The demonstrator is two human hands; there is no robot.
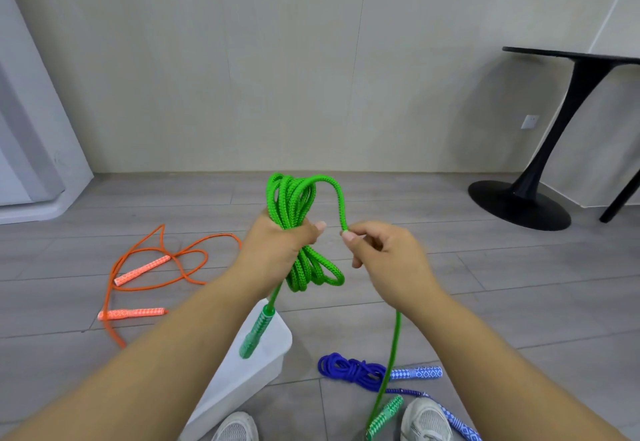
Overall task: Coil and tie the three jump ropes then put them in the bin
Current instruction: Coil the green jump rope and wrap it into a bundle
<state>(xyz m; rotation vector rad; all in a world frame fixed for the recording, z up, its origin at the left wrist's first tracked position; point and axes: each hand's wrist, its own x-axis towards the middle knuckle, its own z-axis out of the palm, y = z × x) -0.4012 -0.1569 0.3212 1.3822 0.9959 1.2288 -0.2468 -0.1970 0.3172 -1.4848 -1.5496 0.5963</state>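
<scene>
Head view: left hand (277,243) grips the coiled green rope (298,212); right hand (384,257) fingers (349,234) pinch its free strand, likely next wrapping it round to tie.

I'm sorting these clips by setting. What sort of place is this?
Probably a sparsely furnished room in a home or office: grey plank floor, plain panelled wall with a socket, and a black pedestal table.
</scene>
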